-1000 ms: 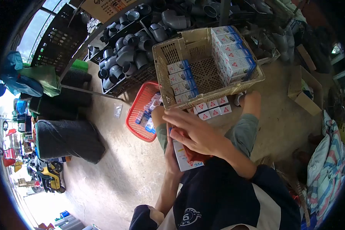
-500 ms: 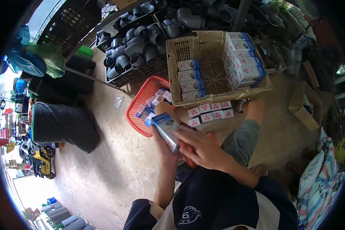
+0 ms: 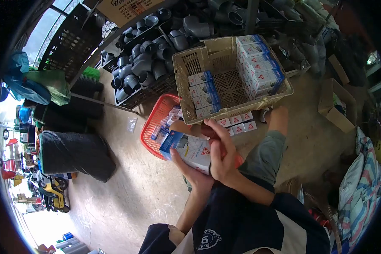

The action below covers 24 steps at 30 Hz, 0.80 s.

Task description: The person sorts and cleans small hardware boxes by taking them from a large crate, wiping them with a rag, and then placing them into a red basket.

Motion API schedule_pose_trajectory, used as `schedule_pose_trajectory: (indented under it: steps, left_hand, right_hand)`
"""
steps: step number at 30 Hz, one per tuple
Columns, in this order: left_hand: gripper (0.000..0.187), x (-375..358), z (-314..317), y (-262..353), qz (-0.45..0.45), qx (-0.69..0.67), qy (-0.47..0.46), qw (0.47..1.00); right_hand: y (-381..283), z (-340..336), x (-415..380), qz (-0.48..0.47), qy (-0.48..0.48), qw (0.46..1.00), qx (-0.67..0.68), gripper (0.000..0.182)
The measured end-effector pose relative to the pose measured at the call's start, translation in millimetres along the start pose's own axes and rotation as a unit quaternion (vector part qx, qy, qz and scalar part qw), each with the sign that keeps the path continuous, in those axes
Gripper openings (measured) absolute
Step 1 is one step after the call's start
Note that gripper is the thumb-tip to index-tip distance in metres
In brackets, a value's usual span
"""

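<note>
My left hand [image 3: 197, 175] grips a blue-and-white cardboard box [image 3: 185, 149] from below, with the thumb along its near side. At the box's right end is my right hand [image 3: 225, 158], its fingers curled around something reddish that I cannot make out. Behind the held box stands a red plastic basket [image 3: 146, 136] with several similar boxes in it. A beige plastic crate [image 3: 237, 111] stands farther back, with boxes stacked along its left and right sides. On the floor by its near side, several white boxes [image 3: 244, 127] with red logos are lined up, partly hidden by my right hand.
Black crates of grey pipe elbows [image 3: 146, 61] stand at the back left. A dark mesh roll [image 3: 74, 152] is on the left. At right are an open cardboard carton [image 3: 338, 106] and a striped sheet [image 3: 360, 182]. My trousered leg [image 3: 264, 156] extends beside the crate.
The held box has turned to show its broad printed face. My right hand has moved up from over the box to its right end. The camera view has shifted slightly.
</note>
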<state>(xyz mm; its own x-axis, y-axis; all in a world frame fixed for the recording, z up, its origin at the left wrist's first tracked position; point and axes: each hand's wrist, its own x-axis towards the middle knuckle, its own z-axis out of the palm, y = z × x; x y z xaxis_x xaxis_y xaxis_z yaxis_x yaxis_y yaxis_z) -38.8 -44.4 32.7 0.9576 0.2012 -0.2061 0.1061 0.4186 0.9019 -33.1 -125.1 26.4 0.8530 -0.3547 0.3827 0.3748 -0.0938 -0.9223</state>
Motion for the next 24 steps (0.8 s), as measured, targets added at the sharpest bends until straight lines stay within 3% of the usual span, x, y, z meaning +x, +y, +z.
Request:
schedule_pose_trajectory:
  steps: [2,3,6,7,10,11,15,18,21,22,23,24]
  left_hand:
    - [0.07,8,10,11,-0.098,-0.129,0.019,0.987]
    - [0.071,13,11,11,-0.073,-0.089,0.034,0.993]
    - [0.073,22,9,-1,-0.023,0.003,0.07,0.997]
    - [0.073,21,6,-7,-0.023,0.02,0.074,0.997]
    - [0.074,5,23,7,-0.024,-0.038,0.057,0.997]
    - [0.075,-1,29,12,-0.028,-0.077,0.048,0.995]
    - [0.078,8,8,14,0.024,-0.118,-0.118,0.986]
    - [0.071,6,31,25,-0.003,-0.129,-0.035,0.991]
    - [0.063,22,-14,31,-0.152,-0.11,-0.146,0.971]
    - [0.058,23,-23,35,-0.192,-0.129,-0.183,0.956]
    - [0.058,17,-25,41,-0.177,-0.026,-0.179,0.967]
    - [0.056,13,-20,47,-0.225,-0.08,-0.153,0.959]
  right_hand:
    - [-11,13,1,0.115,0.062,0.975,0.181,0.053]
    - [-6,14,-3,0.037,0.02,0.997,0.067,0.055]
    - [-13,12,-11,-0.021,0.018,1.0,-0.002,0.056]
    - [-8,12,-8,-0.002,0.041,0.999,0.011,0.054]
    - [-11,10,13,0.075,0.119,0.964,0.227,0.053]
    - [-14,5,15,0.149,0.116,0.952,0.24,0.055]
    - [-6,-13,17,0.29,0.019,0.838,0.462,0.067]
    - [-10,-26,17,0.19,-0.042,0.893,0.406,0.062]
    - [-28,-39,4,0.128,-0.14,0.925,0.33,0.06]
    - [-32,-47,5,0.043,-0.21,0.958,0.189,0.062]
    - [-35,-54,5,-0.045,-0.274,0.96,0.042,0.065]
    - [-38,-58,7,-0.132,-0.328,0.929,-0.106,0.068]
